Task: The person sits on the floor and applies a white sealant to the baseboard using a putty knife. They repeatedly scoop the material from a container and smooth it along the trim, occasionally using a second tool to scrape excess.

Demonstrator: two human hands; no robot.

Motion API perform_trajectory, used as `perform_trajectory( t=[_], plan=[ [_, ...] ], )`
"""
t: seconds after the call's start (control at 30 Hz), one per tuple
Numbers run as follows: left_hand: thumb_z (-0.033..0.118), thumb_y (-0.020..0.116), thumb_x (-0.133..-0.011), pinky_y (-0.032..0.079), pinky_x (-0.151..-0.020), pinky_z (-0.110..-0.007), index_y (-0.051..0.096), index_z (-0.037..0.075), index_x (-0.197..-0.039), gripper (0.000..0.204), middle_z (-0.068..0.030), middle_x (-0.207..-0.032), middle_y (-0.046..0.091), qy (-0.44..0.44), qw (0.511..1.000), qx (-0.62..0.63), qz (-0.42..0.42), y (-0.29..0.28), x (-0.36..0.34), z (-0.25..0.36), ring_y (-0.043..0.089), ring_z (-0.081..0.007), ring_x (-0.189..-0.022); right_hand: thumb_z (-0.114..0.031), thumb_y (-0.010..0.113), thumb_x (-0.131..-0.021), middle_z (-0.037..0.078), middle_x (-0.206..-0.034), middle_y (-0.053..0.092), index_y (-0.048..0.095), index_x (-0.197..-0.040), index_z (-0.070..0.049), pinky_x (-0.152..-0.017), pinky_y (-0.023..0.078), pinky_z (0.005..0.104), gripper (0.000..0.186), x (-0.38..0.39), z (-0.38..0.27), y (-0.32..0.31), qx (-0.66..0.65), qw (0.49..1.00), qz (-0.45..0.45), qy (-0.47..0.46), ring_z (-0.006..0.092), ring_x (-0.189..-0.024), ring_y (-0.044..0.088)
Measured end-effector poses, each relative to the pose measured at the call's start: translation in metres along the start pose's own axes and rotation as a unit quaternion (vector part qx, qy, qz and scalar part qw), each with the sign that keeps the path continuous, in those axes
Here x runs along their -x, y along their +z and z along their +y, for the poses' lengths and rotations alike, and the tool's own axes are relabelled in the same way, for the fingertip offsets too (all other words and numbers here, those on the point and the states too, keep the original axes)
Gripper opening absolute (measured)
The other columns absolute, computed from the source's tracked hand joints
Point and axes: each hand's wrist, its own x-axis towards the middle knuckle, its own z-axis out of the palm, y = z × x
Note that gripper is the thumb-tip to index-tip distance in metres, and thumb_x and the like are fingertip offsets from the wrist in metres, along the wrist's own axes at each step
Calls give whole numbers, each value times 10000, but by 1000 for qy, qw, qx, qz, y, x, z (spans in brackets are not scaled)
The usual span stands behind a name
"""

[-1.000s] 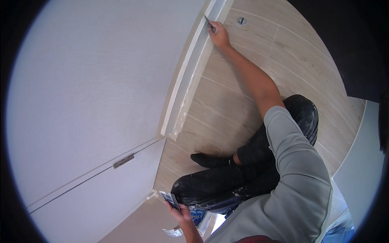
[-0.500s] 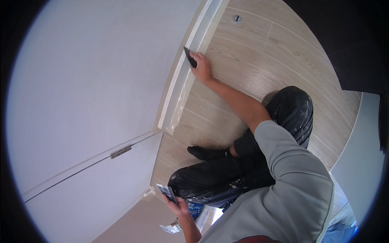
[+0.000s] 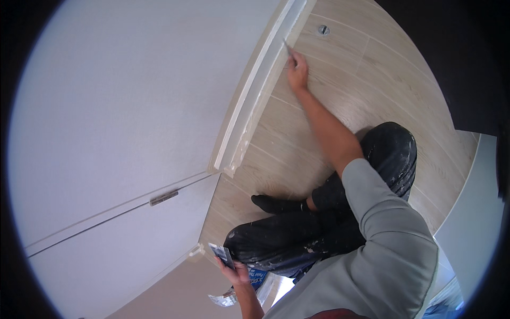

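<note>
My right hand [image 3: 298, 72] reaches far forward, fingers closed round a putty knife [image 3: 287, 48] seen nearly edge-on. Its blade is at the floor-side edge of a pale skirting board [image 3: 254, 87], which has tape-like beige strips along its edges. Whitish filler smears show on the floor-side strip near the corner. Low on the left, my left hand [image 3: 232, 273] grips a flat, dark scraper blade [image 3: 220, 255] with whitish filler on it, held beside my bent knee.
A white wall or door panel [image 3: 133, 95] with a hinge [image 3: 163, 198] stands on the left. Wood-look floor [image 3: 340, 80] carries a small round metal fitting [image 3: 323, 30]. Below my left hand lies a blue-and-white bag [image 3: 258, 277]. A dark panel [image 3: 451, 58] stands at the right.
My right hand and its putty knife have moved forward and right along the skirting board, from its face to its floor-side edge; the knife has turned edge-on. My left hand has hardly moved.
</note>
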Motion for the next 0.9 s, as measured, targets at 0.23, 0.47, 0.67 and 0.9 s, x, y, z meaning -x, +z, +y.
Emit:
perform_trajectory(
  t=[0.23,0.47,0.67,0.9],
  plan=[
    [313,508,-1007,595,-788,-272,620,63,-1150,309,-68,-1096,698,0,998,-35,50,20,-1,-1,692,-169,-931,-106,551,-927,227,-1131,654,643,-1218,-72,-875,487,394,308,-90,33,5,2,995,-73,64,347,-1030,636],
    [298,471,-1021,606,-790,-276,586,49,-1230,344,-115,-1148,674,-34,999,9,24,-5,-5,8,671,-193,-1012,-98,568,-912,211,-1105,661,640,-1229,-102,-878,492,398,325,-111,44,19,6,998,-67,-3,356,-1002,642],
    [305,458,-1026,610,-772,-270,589,44,-1222,352,-114,-1134,679,-40,999,0,26,4,-3,6,675,-195,-1003,-82,598,-870,186,-1109,669,631,-1256,-170,-898,493,386,397,-112,47,22,25,992,-120,37,336,-1016,644],
    [311,451,-1029,589,-838,-294,578,30,-1237,372,-128,-1161,666,-27,999,-12,22,13,-4,5,665,-211,-1028,-78,646,-782,139,-1106,676,619,-1276,-207,-925,484,375,512,-85,54,25,1,987,-159,31,315,-1020,638]
  ],
)
